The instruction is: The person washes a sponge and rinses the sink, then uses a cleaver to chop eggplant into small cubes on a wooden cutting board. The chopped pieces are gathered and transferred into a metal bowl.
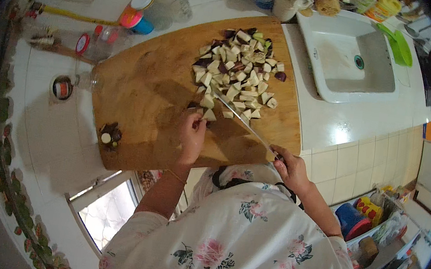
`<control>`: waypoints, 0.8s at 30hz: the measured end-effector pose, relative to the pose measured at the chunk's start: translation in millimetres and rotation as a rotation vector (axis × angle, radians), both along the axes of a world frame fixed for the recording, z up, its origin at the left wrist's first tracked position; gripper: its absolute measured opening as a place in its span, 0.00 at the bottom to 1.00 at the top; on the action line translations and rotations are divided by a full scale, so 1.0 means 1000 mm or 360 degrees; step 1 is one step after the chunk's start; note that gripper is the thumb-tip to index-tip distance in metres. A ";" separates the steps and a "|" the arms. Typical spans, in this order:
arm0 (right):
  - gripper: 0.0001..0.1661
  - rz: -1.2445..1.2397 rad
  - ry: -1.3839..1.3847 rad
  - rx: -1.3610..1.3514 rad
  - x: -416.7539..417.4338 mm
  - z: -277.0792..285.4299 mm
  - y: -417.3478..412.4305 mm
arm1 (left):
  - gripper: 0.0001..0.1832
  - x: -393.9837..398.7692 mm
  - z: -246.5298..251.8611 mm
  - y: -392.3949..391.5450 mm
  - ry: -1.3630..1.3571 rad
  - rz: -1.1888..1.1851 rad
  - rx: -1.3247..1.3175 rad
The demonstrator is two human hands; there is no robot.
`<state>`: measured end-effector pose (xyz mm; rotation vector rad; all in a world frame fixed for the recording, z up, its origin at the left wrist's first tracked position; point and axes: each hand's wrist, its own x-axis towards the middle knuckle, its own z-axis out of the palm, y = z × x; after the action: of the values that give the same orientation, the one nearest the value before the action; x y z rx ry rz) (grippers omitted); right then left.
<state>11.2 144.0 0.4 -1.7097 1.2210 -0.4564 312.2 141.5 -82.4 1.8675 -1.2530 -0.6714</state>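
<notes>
My right hand (293, 170) grips the handle of a long kitchen knife (241, 119). Its blade slants up and left over the wooden cutting board (145, 86), the tip beside a heap of diced eggplant (239, 67). Left of the blade, my left hand (192, 138) has its fingers curled on a piece of eggplant (209, 115) with pale flesh; the fingers partly hide it. Cut eggplant ends (112, 132) lie at the board's lower left corner. The heap covers the board's upper right part, mostly white cubes with some purple skin.
A white sink (324, 87) is set into the counter at right, with a green plastic scoop (403, 46) on its far rim. Jars and a clear glass jar (172, 2) stand beyond the board. A storage rack (372, 232) is low at right. An open-topped bottle (62, 87) stands left.
</notes>
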 end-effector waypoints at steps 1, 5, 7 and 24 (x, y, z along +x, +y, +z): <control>0.21 0.0066 0.0031 0.0031 0.004 0.002 -0.001 | 0.08 -0.004 0.000 0.014 0.0048 0.0084 0.0038; 0.21 0.0377 0.0140 0.0079 0.024 0.006 -0.007 | 0.06 -0.010 -0.013 0.057 -0.0128 0.0213 0.0047; 0.20 0.0555 0.0237 0.0044 0.033 0.007 -0.008 | 0.06 -0.007 -0.031 0.069 -0.0513 0.0163 -0.0255; 0.23 0.0851 0.0685 -0.0065 0.078 -0.010 -0.015 | 0.10 -0.001 -0.020 0.067 -0.0608 0.0114 0.0386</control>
<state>89.0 129.0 -9.5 -2.1436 0.9804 0.2210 311.2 208.5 -102.5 2.3099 -1.3801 -0.4560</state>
